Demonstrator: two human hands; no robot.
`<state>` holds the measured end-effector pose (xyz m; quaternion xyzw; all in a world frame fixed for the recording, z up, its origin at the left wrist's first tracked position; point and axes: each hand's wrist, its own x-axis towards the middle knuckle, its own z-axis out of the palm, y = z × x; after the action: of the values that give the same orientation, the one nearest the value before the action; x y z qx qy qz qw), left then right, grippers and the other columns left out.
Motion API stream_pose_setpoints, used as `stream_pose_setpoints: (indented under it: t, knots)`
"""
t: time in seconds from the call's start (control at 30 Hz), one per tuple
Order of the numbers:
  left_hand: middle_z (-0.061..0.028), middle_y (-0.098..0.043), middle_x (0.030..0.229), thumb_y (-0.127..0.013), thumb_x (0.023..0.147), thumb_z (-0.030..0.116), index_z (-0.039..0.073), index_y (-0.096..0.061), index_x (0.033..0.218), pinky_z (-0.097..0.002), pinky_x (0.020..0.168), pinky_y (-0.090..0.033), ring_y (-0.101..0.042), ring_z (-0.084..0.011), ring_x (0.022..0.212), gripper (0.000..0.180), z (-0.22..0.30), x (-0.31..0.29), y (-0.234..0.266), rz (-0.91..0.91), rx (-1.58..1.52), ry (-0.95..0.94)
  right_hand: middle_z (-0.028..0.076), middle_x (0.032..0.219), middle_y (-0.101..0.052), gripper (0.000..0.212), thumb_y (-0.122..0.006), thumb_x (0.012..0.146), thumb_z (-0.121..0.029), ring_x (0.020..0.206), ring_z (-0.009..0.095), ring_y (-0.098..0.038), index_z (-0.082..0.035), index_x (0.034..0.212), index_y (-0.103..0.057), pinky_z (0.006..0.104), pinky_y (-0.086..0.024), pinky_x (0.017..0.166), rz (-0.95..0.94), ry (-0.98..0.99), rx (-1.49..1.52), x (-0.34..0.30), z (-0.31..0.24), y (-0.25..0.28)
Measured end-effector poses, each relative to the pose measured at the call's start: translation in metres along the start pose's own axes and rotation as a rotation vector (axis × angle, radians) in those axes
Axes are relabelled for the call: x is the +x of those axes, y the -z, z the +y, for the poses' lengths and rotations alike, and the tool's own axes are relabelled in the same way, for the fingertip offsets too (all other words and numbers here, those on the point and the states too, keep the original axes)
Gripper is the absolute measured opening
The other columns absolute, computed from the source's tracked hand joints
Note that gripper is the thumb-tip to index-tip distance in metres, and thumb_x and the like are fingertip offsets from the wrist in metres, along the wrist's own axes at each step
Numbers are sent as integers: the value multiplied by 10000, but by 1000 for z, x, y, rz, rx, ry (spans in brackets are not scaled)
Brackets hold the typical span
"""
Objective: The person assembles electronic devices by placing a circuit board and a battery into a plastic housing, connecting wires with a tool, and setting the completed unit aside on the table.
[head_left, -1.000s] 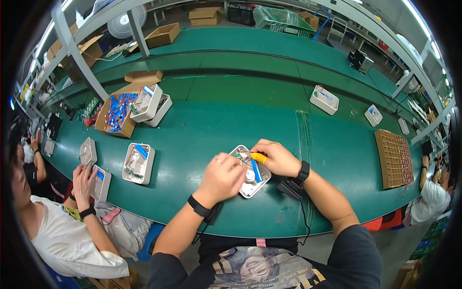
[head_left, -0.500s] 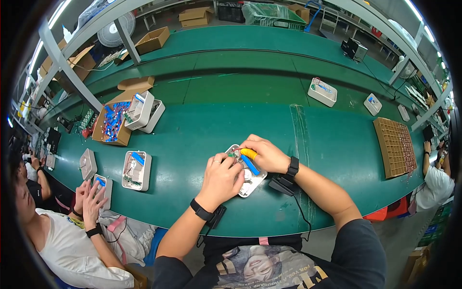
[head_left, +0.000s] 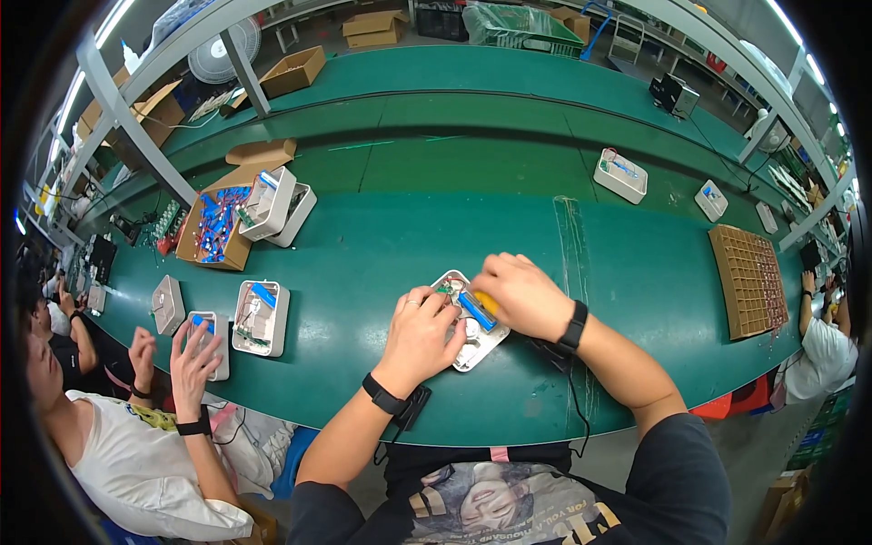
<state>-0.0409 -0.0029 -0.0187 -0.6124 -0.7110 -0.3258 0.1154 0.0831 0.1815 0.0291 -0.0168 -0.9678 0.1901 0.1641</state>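
In front of me a white plastic housing (head_left: 491, 340) lies open side up on the green bench. Inside it are a blue cylindrical battery (head_left: 478, 312), thin wires and a bit of green circuit board. My left hand (head_left: 421, 331) grips the housing's left side, its fingertips bent in over the rim near the wires. At the upper right edge my right hand (head_left: 527, 295) is closed around a rounded yellow object (head_left: 487, 302), mostly hidden under the fingers, so I cannot tell its kind.
To the left sit another housing with a battery (head_left: 262, 318), a carton of blue batteries (head_left: 218, 227) and stacked housings (head_left: 267, 204). A co-worker's hands (head_left: 193, 368) are over a housing at far left. A divided cardboard tray (head_left: 747, 282) stands right; more housings (head_left: 621, 176) lie beyond.
My right hand has shifted right and slightly down with the yellow object, now more covered by the fingers. My left hand stays on the housing. The co-worker's hands have risen and parted.
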Motion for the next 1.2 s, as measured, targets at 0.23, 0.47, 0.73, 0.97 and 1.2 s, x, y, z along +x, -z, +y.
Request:
stream_pose_setpoints:
  t: [0.23,0.47,0.73,0.97,1.2]
  knots:
    - [-90,-691,1037,-771,831,156,57,-744,941,-452,932,-503,-627,-304,1057,151,-2,1,1,15,-33,1,66,866,-687,200,-664,923,-184,863,262,-672,-87,1067,-762,418,-521,790,-372,170,-355,-18,-18,11]
    - [-103,-699,1044,-766,849,122,66,-753,972,-436,857,-531,-645,-323,1010,136,-15,0,13,253,-179,134,94,880,-703,185,-644,920,-150,890,276,-684,-56,1042,-747,430,-545,808,-416,163,-244,-16,-15,15]
    - [-112,-743,1069,-755,886,141,62,-771,956,-433,842,-566,-687,-326,989,106,-25,-1,9,54,-43,145,102,905,-718,194,-636,918,-136,925,292,-704,-53,1053,-749,445,-554,814,-450,152,-212,-14,-12,16]
    - [-103,-755,1024,-762,893,170,70,-789,927,-429,840,-569,-689,-320,974,109,-26,0,14,-43,-131,254,160,931,-758,166,-657,886,-144,958,346,-731,-47,966,-766,472,-567,837,-515,57,-99,-4,-6,22]
    - [-156,-756,1034,-738,920,114,25,-786,1015,-419,824,-556,-689,-339,973,138,-41,-5,7,53,-164,279,137,1182,-762,298,-623,1003,-21,1106,267,-728,-18,1287,-711,395,-573,951,-287,-303,775,15,65,-6]
